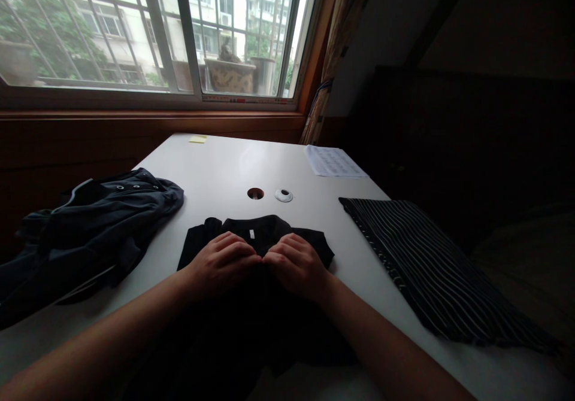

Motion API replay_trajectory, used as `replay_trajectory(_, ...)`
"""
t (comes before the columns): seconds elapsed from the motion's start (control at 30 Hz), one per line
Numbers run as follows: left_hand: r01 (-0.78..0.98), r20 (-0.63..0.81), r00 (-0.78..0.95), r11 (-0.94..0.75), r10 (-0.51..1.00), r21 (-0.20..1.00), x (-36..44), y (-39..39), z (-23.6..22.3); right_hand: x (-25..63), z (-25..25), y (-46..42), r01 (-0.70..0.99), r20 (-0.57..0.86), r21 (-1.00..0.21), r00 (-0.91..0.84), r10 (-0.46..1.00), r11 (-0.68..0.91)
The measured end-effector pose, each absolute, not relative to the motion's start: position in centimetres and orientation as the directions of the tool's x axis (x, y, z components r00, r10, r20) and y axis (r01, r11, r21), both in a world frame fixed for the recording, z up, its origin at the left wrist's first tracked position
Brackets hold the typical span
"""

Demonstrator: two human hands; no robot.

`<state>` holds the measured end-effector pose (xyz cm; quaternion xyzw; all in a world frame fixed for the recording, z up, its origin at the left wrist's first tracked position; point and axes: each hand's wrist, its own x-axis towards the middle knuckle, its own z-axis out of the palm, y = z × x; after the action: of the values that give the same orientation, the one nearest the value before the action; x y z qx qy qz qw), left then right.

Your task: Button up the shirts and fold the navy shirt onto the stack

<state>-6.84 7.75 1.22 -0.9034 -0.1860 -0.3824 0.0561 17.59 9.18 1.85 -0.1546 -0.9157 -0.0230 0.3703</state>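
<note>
A black T-shirt [258,228] lies on the white table [224,167] in front of me, collar and white label toward the window. My left hand [222,261] and my right hand [299,263] rest on it side by side just below the collar. Both have curled fingers pressed into the cloth and their fingertips meet in the middle. The lower part of the shirt is dark and partly hidden under my forearms.
A crumpled dark blue-grey garment [94,221] lies at the left. A folded black striped cloth [431,257] lies at the right. Behind the shirt are a cable hole [256,193], its cap [284,195], a printed sheet [332,161] and a yellow note [197,139].
</note>
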Motion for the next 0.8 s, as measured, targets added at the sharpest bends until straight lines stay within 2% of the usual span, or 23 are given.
replay_trajectory(0.47,0.334,0.711,0.660,-0.942,0.243,0.012,-7.15,7.64,1.14,17.59,1.85,9.00,0.267,0.676,-0.090,-0.691,0.256,0.959)
replay_trajectory(0.8,0.364,0.732,0.643,-0.931,0.227,-0.031,-7.03,7.42,1.42,17.27,2.00,9.06,0.259,0.718,-0.211,-0.614,0.329,0.943)
